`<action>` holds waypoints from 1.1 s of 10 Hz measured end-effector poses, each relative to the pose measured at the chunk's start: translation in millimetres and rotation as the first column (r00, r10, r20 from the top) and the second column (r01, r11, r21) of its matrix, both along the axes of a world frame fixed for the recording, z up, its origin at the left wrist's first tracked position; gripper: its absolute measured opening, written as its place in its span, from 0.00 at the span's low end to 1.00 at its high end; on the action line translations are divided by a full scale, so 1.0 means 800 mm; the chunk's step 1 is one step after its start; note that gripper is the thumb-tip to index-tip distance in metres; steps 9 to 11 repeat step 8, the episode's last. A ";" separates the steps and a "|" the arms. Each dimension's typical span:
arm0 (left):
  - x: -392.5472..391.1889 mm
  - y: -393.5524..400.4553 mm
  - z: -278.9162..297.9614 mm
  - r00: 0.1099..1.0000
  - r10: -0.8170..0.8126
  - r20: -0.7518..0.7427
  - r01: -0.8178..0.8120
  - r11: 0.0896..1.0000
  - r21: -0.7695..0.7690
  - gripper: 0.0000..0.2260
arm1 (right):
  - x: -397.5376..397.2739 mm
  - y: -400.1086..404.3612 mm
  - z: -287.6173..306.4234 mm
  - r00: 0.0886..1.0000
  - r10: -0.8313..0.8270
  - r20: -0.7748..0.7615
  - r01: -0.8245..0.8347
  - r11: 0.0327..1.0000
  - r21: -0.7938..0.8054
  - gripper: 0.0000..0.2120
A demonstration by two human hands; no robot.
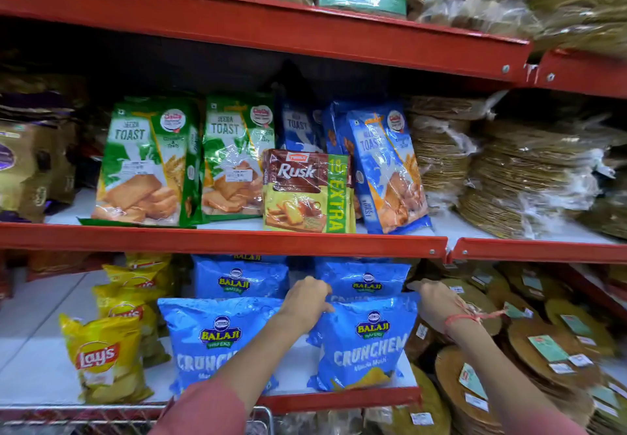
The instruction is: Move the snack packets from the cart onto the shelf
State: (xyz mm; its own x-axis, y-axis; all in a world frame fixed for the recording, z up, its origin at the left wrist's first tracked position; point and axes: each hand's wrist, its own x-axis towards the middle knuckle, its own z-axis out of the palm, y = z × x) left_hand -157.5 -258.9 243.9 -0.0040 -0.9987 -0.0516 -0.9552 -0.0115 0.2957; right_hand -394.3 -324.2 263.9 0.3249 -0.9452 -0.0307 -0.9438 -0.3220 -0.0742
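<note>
The left hand curls its fingers over the top left corner of a blue Balaji Crunchem packet, thumb pressed to its front, pinching the top seam. The right hand grips the same packet's top right corner, fingers folded behind the edge, with a red thread round the wrist. The packet stands upright at the front of the lower shelf, at about 5 o'clock in the view. Just beside it at 9 o'clock stands a second Crunchem packet, partly hidden by the left forearm. Two more blue Balaji packets stand behind, at 12 o'clock from the hands. Yellow Lay's packets sit further out at 9 o'clock. Round flat packs are stacked at 3 o'clock. The wire cart shows at 7 o'clock, along the bottom edge.
</note>
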 end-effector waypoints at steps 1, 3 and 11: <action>0.001 -0.013 -0.011 0.999 0.034 0.018 -0.033 0.999 -0.021 0.10 | -0.010 -0.009 -0.006 0.997 -0.051 0.064 0.052 0.999 -0.011 0.15; 0.010 -0.030 -0.016 0.997 0.077 0.026 -0.075 0.995 -0.070 0.11 | -0.012 -0.019 -0.013 0.998 -0.045 0.054 0.043 0.998 0.036 0.11; 0.016 0.026 0.016 0.998 0.043 -0.055 -0.050 0.989 -0.141 0.15 | 0.004 0.014 0.020 0.991 -0.058 0.123 0.072 0.991 -0.116 0.09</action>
